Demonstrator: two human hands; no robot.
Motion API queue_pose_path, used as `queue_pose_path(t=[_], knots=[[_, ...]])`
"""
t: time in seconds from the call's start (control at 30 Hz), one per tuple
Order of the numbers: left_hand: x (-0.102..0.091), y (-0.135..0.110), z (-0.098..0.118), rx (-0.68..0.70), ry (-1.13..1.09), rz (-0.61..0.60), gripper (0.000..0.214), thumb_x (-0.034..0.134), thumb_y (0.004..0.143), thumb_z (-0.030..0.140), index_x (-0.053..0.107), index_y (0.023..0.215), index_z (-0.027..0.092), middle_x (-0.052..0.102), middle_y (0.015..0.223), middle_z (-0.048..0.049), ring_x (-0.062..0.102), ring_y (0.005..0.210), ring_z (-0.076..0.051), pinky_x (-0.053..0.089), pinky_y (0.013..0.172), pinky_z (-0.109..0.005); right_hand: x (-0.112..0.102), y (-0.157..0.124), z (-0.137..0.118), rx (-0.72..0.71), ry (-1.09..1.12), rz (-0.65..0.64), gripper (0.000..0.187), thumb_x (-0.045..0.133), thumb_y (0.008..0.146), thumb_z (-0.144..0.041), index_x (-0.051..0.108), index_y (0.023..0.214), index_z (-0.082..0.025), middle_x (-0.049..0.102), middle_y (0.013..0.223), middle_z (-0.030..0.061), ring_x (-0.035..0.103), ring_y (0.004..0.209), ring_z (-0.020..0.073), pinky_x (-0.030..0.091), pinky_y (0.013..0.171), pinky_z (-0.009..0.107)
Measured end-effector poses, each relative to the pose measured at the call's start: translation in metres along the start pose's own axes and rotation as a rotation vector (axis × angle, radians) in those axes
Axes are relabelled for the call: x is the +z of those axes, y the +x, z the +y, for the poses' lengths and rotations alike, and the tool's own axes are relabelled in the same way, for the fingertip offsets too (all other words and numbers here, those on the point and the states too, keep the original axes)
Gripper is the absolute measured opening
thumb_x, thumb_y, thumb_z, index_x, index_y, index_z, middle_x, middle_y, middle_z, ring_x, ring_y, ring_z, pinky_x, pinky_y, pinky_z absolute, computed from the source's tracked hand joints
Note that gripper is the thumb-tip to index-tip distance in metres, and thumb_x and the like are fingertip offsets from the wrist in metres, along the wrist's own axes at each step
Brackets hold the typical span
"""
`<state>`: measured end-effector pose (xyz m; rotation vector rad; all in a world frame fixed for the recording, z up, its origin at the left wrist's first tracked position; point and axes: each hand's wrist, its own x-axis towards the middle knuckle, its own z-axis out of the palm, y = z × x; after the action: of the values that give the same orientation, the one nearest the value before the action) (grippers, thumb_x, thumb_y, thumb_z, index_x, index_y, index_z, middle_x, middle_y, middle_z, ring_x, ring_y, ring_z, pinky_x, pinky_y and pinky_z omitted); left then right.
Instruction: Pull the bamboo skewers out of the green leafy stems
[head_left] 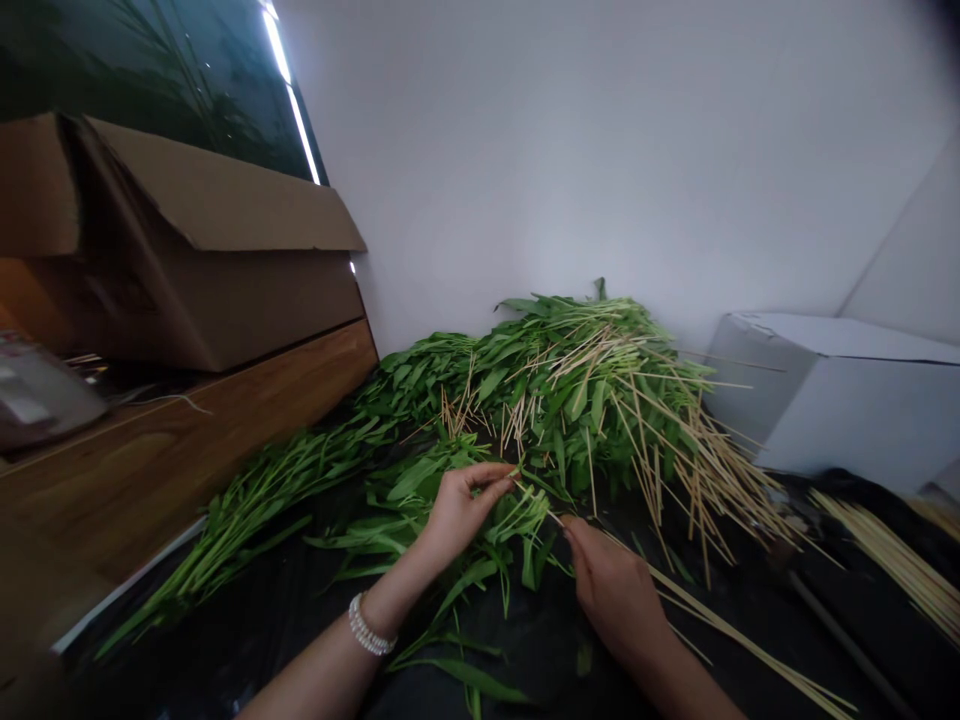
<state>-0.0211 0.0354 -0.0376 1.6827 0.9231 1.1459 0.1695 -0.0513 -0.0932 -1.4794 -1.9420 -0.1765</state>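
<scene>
My left hand (463,508), with a beaded bracelet (370,626) at its wrist, pinches a green leafy stem (516,473) between thumb and fingertips. Close by on the right, my right hand (609,580) is closed on a thin wooden skewer (555,518), its tip pointing toward the left hand. Between and below the hands lie cut leafy stems (534,508) that look like water spinach. Loose leaves (480,680) rest on the black sheet (300,620) in front of me. More long skewers (750,630) extend from beside my right hand toward the lower right.
Against the wall rises a heap of greens on skewers (600,350), its sticks jutting right. Long greens (247,510) lie at left by a wooden board (247,410) bearing an open cardboard box (262,300). At right are a white box (877,400) and a skewer bundle (892,560).
</scene>
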Motion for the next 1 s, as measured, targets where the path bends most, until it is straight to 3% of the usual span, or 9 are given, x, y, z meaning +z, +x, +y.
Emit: queue_pose_path(t=[0.17, 0.37, 0.7, 1.0], knots=[[-0.006, 0.002, 0.005, -0.042, -0.175, -0.068, 0.045, 0.068, 0.078, 0.040, 0.064, 0.116, 0.017, 0.074, 0.099, -0.0088, 0.067, 0.094, -0.023, 0.050, 0.089, -0.035, 0.001, 0.000, -0.002, 0.007, 0.035, 0.029, 0.028, 0.032, 0.095, -0.018, 0.058, 0.105, -0.020, 0.070, 0.086, 0.0023, 0.068, 0.077, 0.0141, 0.047, 0.068, 0.022], [-0.011, 0.005, -0.003, -0.186, -0.232, -0.004, 0.029, 0.078, 0.068, 0.036, 0.074, 0.087, 0.015, 0.074, 0.079, -0.0054, 0.067, 0.075, -0.017, 0.049, 0.079, -0.029, 0.001, -0.001, -0.004, -0.003, 0.055, 0.067, 0.028, 0.032, 0.095, -0.019, 0.058, 0.106, -0.019, 0.070, 0.088, 0.0028, 0.068, 0.076, 0.0143, 0.048, 0.068, 0.023], [-0.013, 0.005, -0.007, -0.366, -0.454, -0.060, 0.025, 0.085, 0.058, 0.027, 0.074, 0.076, 0.013, 0.073, 0.073, -0.0038, 0.065, 0.069, -0.013, 0.049, 0.074, -0.025, 0.003, -0.003, -0.002, -0.049, 0.028, 0.060, 0.031, 0.033, 0.091, -0.013, 0.059, 0.108, -0.018, 0.070, 0.087, 0.0033, 0.068, 0.072, 0.0148, 0.048, 0.062, 0.023], [-0.010, 0.004, -0.005, -0.418, -0.553, -0.097, 0.030, 0.088, 0.052, 0.027, 0.073, 0.073, 0.011, 0.073, 0.069, -0.0046, 0.065, 0.066, -0.012, 0.047, 0.071, -0.022, 0.007, -0.005, -0.003, -0.079, 0.021, 0.103, 0.029, 0.034, 0.092, -0.013, 0.058, 0.108, -0.017, 0.070, 0.088, 0.0034, 0.068, 0.073, 0.0151, 0.046, 0.062, 0.023]])
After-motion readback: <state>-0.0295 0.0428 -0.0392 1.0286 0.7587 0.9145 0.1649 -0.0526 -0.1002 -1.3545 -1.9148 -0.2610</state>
